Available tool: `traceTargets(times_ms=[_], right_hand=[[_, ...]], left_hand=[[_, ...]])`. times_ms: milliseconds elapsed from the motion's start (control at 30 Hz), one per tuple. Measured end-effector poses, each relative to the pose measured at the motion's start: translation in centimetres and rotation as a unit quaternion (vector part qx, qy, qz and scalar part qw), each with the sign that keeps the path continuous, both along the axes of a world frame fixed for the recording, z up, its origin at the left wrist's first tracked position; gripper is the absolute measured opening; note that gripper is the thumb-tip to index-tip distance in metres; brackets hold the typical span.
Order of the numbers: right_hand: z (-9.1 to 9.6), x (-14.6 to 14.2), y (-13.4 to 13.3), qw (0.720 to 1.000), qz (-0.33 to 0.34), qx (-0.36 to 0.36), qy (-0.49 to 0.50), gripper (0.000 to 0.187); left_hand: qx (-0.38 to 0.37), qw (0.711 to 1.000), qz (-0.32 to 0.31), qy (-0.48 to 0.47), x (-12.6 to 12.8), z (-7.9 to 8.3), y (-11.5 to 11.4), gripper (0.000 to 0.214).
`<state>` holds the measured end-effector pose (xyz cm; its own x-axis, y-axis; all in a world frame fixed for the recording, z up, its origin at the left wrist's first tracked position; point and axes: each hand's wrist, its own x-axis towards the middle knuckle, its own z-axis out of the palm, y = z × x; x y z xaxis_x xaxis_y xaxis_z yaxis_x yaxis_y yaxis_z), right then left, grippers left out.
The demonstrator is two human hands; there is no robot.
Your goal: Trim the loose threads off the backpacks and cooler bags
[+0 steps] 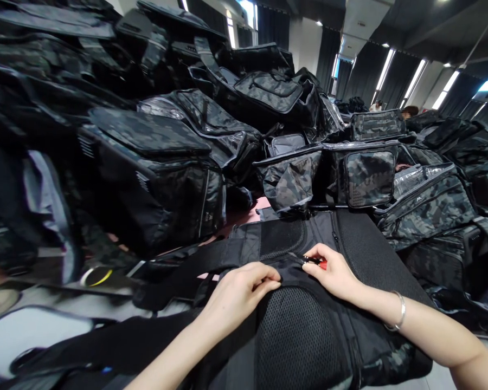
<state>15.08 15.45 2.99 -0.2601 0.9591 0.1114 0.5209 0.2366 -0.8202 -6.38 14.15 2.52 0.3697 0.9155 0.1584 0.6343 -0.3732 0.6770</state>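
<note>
a black mesh pad [296, 336] lies nearest, part of a black bag [344, 319] resting back panel up. just beyond, the left hand [239, 290] has its fingers pinched on the bag's fabric. the right hand [337, 276] has its fingers closed around a small red-and-black tool [322, 264] just over the bag. farther off, camouflage bags [166, 157] are heaped before dark curtains [364, 76].

Left hand [242, 292] and right hand [336, 275] near each other, both pinched

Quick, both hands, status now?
Left hand: closed in a pinch at the bag; what it grips is unclear.
Right hand: closed, holding a red-and-black tool.
</note>
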Motion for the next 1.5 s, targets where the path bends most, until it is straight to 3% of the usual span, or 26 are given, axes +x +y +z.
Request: traceTargets(times_ms=[233, 400, 567, 767, 1167, 1300, 1367, 1433, 1500], right_hand=[[0.4, 0.0, -0.5, 0.998, 0.012, 0.027, -0.053, 0.009], [-0.2, 0.2, -0.4, 0.992, 0.049, 0.060, -0.096, 0.009], [-0.8, 0.2, -0.3, 0.980, 0.099, 0.075, -0.156, 0.007], [-0.5, 0.3, -0.5, 0.972, 0.108, 0.081, -0.194, 0.008], [0.0, -0.7, -0.5, 0.959, 0.117, 0.085, -0.243, 0.011], [-0.1, -0.7, -0.5, 0.968, 0.110, 0.082, -0.210, 0.005], [-0.2, -0.6, -0.3, 0.981, 0.099, 0.068, -0.154, 0.002], [-0.2, -0.5, 0.1, 0.994, 0.070, 0.041, -0.072, 0.003], [-0.4, -0.2, 0.5, 0.999, 0.032, 0.007, 0.018, 0.004]], left_hand=[[0.073, 0.988, -0.029, 0.132, 1.1, -0.3, -0.3, 0.023], [0.094, 0.993, 0.056, 0.035, 0.0, -1.1, -0.4, 0.024], [0.041, 0.990, 0.108, -0.080, -1.4, -1.1, -0.4, 0.028], [0.002, 0.990, 0.054, -0.127, -1.0, -0.2, -1.0, 0.028], [0.025, 0.991, 0.037, -0.128, -0.6, -0.4, -1.0, 0.027], [0.009, 0.985, 0.034, -0.169, -0.7, -0.1, -1.3, 0.028], [-0.032, 0.970, 0.000, -0.241, -1.1, 0.3, -1.7, 0.032], [-0.096, 0.936, -0.101, -0.325, -1.6, 0.8, -2.0, 0.046], [-0.129, 0.915, -0.190, -0.332, -2.1, 1.1, -2.0, 0.056]])
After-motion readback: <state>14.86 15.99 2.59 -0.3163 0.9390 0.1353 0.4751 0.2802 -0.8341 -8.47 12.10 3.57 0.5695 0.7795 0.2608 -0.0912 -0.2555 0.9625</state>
